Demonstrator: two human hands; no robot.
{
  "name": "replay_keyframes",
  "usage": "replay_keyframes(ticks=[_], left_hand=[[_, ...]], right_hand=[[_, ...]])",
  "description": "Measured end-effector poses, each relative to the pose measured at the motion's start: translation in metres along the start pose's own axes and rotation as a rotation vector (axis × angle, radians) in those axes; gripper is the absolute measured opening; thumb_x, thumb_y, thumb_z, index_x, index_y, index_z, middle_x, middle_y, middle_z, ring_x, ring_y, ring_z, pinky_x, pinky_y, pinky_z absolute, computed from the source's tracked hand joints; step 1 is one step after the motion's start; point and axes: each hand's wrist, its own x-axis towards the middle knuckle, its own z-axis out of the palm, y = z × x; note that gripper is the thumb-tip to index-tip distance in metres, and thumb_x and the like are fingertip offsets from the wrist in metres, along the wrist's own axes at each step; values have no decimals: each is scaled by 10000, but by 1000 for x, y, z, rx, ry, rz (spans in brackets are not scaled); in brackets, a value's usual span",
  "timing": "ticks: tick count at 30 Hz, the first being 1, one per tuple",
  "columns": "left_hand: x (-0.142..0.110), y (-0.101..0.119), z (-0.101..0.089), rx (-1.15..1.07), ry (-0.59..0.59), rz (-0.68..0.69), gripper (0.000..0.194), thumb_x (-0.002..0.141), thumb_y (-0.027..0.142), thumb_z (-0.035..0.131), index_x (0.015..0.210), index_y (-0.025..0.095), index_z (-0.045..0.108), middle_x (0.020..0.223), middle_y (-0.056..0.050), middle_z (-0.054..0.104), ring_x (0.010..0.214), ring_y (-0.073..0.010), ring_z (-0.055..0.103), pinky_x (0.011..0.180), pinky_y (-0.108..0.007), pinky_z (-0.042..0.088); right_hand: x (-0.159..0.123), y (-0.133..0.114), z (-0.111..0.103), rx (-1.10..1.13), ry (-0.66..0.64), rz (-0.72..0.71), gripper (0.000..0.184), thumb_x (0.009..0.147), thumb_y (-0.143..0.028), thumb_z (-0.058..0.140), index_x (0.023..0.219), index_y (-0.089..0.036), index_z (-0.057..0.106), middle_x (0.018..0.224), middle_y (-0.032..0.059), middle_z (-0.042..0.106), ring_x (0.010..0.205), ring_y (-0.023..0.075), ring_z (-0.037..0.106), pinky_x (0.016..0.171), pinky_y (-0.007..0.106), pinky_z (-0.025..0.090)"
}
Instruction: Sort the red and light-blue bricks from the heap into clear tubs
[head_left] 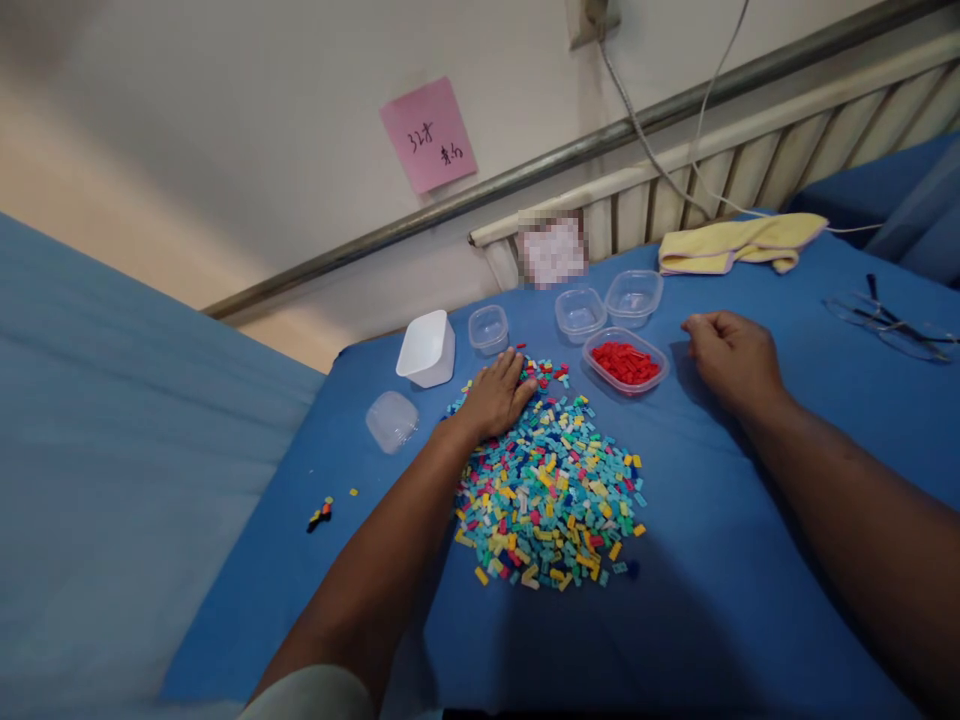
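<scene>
A wide heap of small plastic building bricks (555,490) in turquoise, yellow, pink, blue and other colours lies on the blue cloth. Flat on the far left part of the heap rests my left hand (496,395), its fingers stretched out over the bricks. My right hand (735,358) is a loosely closed fist on the cloth, to the right of the heap; whatever its fingers may hold is hidden. Between the hands stands a clear plastic tub (651,380) filled with red bricks (624,363).
Behind the heap are clear tubs (580,316), (634,298), (488,330) and a white container (427,348). A clear lid (392,421) lies left, near a few dark and yellow bricks (319,516). A yellow cloth (739,245) and glasses (892,322) lie right.
</scene>
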Motion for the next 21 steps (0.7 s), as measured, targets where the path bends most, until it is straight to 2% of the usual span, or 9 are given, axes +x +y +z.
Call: replay_keyframes(ticks=[3, 7, 10, 13, 15, 17, 21], left_hand=[[-3, -17, 2, -11, -8, -22, 852, 1159, 632, 256, 1800, 72, 220, 1886, -185, 120, 1772, -327, 100, 1433, -556, 129], [-10, -39, 1, -90, 16, -39, 815, 1155, 607, 278, 1807, 122, 218, 1878, -166, 178, 1763, -328, 166, 1428, -598, 140], [-15, -51, 0, -194, 192, -41, 737, 1152, 524, 318, 1784, 145, 315, 1852, -148, 297, 1736, -304, 281, 1425, -552, 224], [-21, -58, 3, -242, 406, -81, 572, 1119, 384, 421, 1624, 182, 600, 1716, -114, 561, 1617, -275, 506, 1380, -485, 373], [-26, -59, 5, -240, 467, -103, 439, 1079, 312, 492, 1404, 220, 774, 1520, -98, 732, 1453, -271, 658, 1305, -467, 482], [-30, -60, 5, -228, 505, -134, 363, 1050, 276, 533, 1244, 223, 835, 1342, -108, 802, 1310, -279, 725, 1226, -461, 549], [-24, -61, -2, -216, 539, -216, 351, 1041, 261, 559, 1238, 186, 840, 1282, -131, 803, 1249, -289, 737, 1177, -434, 564]], right_hand=[[0, 0, 0, 14, -8, 19, 319, 992, -451, 591, 819, -221, 728, 691, 36, 672, 649, 217, 590, 666, 373, 437], [-1, -3, -1, -3, -10, 22, 317, 981, -447, 585, 875, -208, 764, 714, 32, 701, 717, 232, 637, 724, 371, 457], [-3, -7, -3, -2, -26, 23, 345, 984, -460, 584, 920, -192, 792, 746, 37, 724, 743, 223, 647, 744, 361, 458], [-5, -9, -5, -6, -30, 44, 351, 977, -476, 610, 861, -186, 770, 722, 32, 705, 690, 200, 605, 715, 353, 439], [-5, -10, -5, -18, -28, 59, 348, 968, -475, 632, 813, -186, 748, 692, 25, 683, 667, 192, 581, 709, 351, 430], [-6, -11, -5, -30, -27, 69, 338, 963, -463, 637, 804, -186, 748, 678, 20, 672, 659, 188, 570, 708, 350, 426], [-5, -10, -5, -48, -24, 72, 319, 946, -453, 642, 800, -191, 753, 695, 16, 684, 672, 186, 588, 718, 348, 427]])
